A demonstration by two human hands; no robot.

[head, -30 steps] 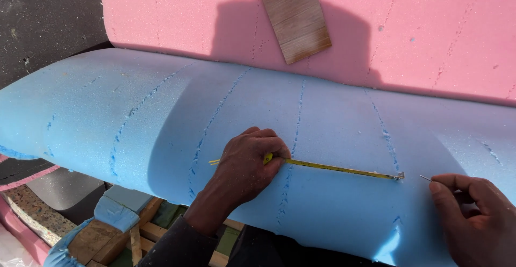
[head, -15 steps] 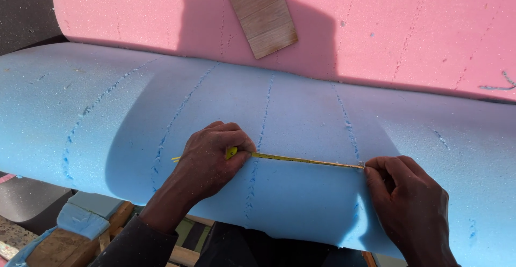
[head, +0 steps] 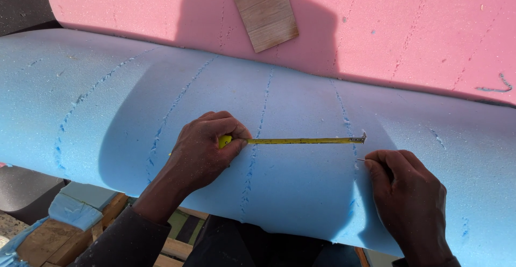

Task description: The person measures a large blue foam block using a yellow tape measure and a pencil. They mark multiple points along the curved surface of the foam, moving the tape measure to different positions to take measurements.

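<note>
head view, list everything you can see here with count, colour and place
curved blue foam sheet: one, blue with dotted score lines, across the middle
pink foam sheet: one, pink, behind the blue one along the top
brown wooden board: one, brown, lying on the pink foam at top centre
yellow tape measure: one, yellow blade with a metal end hook, stretched over the blue foam
thin metal pin: one, grey, at the right fingertips
wooden offcuts: several, brown, bottom left below the foam
left hand: one, holding the tape's case
right hand: one, pinching the pin
</note>
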